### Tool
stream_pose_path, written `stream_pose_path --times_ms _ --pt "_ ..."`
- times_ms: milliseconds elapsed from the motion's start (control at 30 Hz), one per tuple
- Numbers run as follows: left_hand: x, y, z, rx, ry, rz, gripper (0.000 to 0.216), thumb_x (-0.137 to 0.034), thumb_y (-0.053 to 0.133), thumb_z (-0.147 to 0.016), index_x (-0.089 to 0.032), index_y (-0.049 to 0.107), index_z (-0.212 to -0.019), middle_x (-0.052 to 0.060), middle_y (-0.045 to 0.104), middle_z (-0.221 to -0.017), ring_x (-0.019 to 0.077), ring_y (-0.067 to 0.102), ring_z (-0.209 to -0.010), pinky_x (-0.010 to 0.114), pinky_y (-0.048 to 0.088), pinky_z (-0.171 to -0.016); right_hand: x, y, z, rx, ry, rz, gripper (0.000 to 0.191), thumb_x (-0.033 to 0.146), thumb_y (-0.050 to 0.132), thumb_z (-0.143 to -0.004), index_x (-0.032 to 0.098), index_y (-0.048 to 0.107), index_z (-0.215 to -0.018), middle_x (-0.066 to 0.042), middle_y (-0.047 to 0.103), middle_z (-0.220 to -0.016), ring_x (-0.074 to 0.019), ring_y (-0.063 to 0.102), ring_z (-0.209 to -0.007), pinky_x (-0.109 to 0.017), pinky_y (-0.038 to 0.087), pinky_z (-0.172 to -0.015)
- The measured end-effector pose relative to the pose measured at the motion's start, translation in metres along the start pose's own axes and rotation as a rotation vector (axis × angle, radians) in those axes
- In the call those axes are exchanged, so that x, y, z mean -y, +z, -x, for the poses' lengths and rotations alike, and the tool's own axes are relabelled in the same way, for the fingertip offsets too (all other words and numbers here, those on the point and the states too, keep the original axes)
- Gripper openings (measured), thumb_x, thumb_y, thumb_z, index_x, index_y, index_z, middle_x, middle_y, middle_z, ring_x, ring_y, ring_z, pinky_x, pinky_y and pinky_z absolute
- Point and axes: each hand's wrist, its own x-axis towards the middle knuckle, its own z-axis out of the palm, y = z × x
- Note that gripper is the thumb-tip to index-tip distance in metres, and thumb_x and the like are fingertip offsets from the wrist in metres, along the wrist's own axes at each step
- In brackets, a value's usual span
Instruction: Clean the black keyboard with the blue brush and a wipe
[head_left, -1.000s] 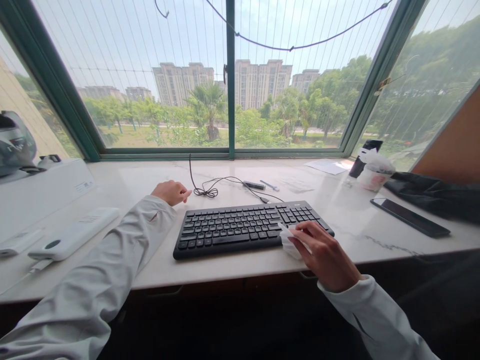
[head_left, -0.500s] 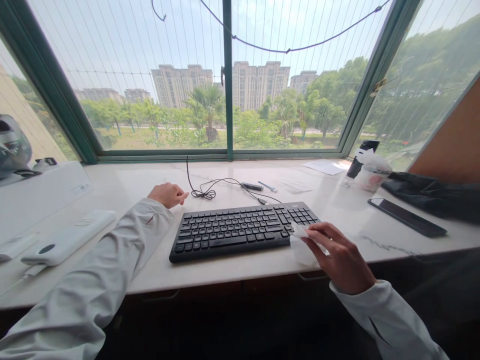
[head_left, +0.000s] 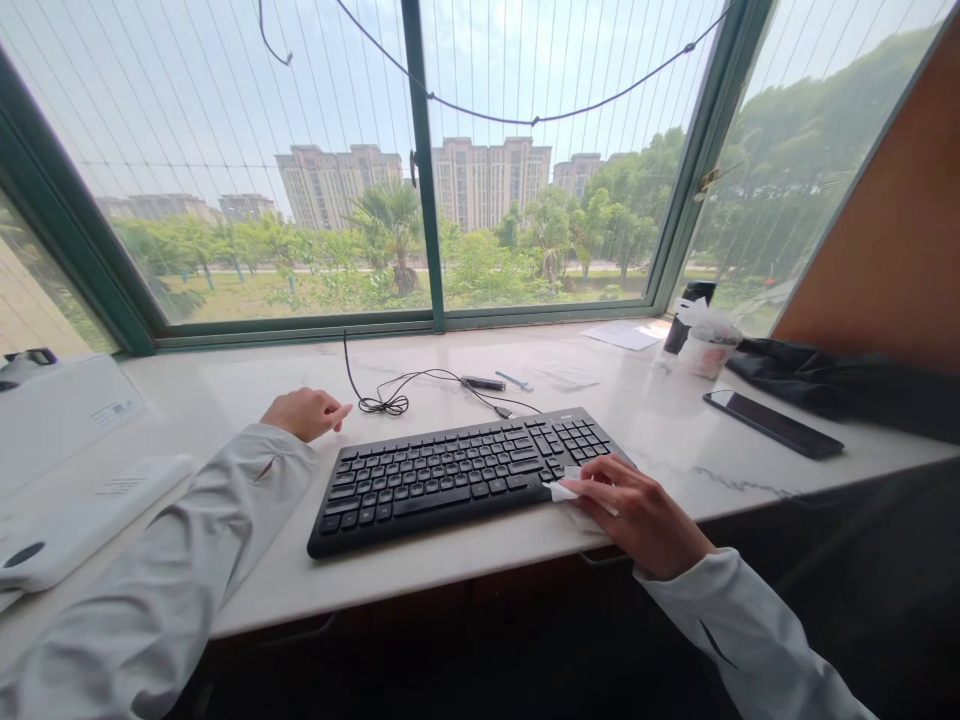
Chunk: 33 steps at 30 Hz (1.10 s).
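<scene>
A black keyboard [head_left: 442, 478] lies at a slight slant on the white marbled tabletop. My right hand [head_left: 637, 505] pinches a white tissue [head_left: 562, 491] against the keyboard's front edge, below the arrow keys. Part of the tissue is hidden under the fingers. Beyond the keyboard's left corner, my left hand [head_left: 304, 413] rests on the tabletop with its fingers curled in and nothing visible in them. Close to its fingertips sits the coiled black cable [head_left: 384, 404].
Behind the keyboard lie a black pen-like object [head_left: 484, 383] and a thin blue tool [head_left: 514, 380]. To the right are a phone [head_left: 772, 422], a bagged cup [head_left: 705, 350] and dark cloth [head_left: 840, 385]. A white power bank [head_left: 97, 510] and white box [head_left: 60, 410] stand left.
My right hand has brought the tissue down from above the keyboard's right end onto its front edge. The whole view has shifted and tilted slightly; my left hand stays in place.
</scene>
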Motion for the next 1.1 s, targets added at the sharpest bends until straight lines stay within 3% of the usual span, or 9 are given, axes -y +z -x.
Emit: stream_pose_path --times_ms 433,633,767,833,933,1000,1100 --pt "0.001 0.001 0.000 -0.019 0.014 0.002 0.057 -0.065 0.033 -0.082 -0.028 0.076 -0.072 0.006 0.073 -0.080 0.0235 0.063 -0.077 0.031 0.039 -0.069 -0.079 -0.029 0.036 -0.092 0.075 0.202 0.025 0.035 0.052 -0.095 0.020 0.072 -0.093 -0.006 0.065 -0.088 -0.0203 0.063 -0.084 -0.032 0.053 -0.075" --pt "0.001 0.000 0.001 -0.030 0.018 0.005 0.057 -0.064 0.034 -0.082 -0.026 0.075 -0.071 0.006 0.074 -0.080 0.0233 0.063 -0.077 0.031 0.039 -0.069 -0.078 -0.024 0.030 -0.326 0.160 0.289 0.026 0.038 0.053 -0.095 0.018 0.070 -0.090 -0.008 0.067 -0.090 -0.0212 0.064 -0.083 -0.034 0.052 -0.079" --pt "0.001 -0.001 0.001 -0.031 0.015 0.004 0.056 -0.063 0.034 -0.082 -0.027 0.075 -0.071 0.006 0.073 -0.082 0.0245 0.063 -0.079 0.032 0.040 -0.071 -0.078 -0.018 0.030 -0.181 0.184 0.178 0.025 0.037 0.053 -0.095 0.020 0.069 -0.089 -0.006 0.067 -0.090 -0.0197 0.064 -0.083 -0.031 0.053 -0.077" --pt "0.000 -0.002 0.003 -0.039 -0.007 -0.003 0.056 -0.063 0.034 -0.083 -0.027 0.075 -0.072 0.007 0.073 -0.084 0.0255 0.063 -0.081 0.033 0.040 -0.072 -0.085 -0.017 0.031 -0.199 0.231 0.223 0.026 0.038 0.053 -0.094 0.020 0.070 -0.085 -0.006 0.067 -0.087 -0.0212 0.064 -0.080 -0.034 0.052 -0.075" --pt "-0.005 -0.007 0.007 -0.117 -0.080 -0.014 0.055 -0.063 0.035 -0.083 -0.026 0.075 -0.075 0.009 0.073 -0.089 0.0278 0.063 -0.085 0.036 0.041 -0.075 -0.100 -0.016 0.033 -0.353 0.321 0.321 0.027 0.038 0.053 -0.093 0.019 0.070 -0.085 -0.008 0.068 -0.088 -0.0233 0.065 -0.082 -0.036 0.051 -0.077" --pt "-0.006 -0.015 0.012 -0.237 -0.137 -0.003 0.057 -0.062 0.033 -0.085 -0.025 0.075 -0.077 0.011 0.073 -0.092 0.0293 0.063 -0.087 0.038 0.040 -0.076 -0.108 -0.013 0.032 -0.431 0.402 0.337 0.028 0.039 0.052 -0.092 0.017 0.070 -0.087 -0.009 0.069 -0.091 -0.0235 0.066 -0.083 -0.035 0.051 -0.078" --pt "-0.004 -0.032 0.023 -0.417 -0.197 0.047 0.058 -0.059 0.029 -0.088 -0.023 0.075 -0.085 0.011 0.073 -0.093 0.0295 0.062 -0.092 0.038 0.041 -0.077 -0.116 -0.008 0.030 -0.454 0.519 0.292 0.031 0.041 0.054 -0.090 0.016 0.071 -0.087 -0.010 0.070 -0.091 -0.0235 0.067 -0.079 -0.034 0.051 -0.074"
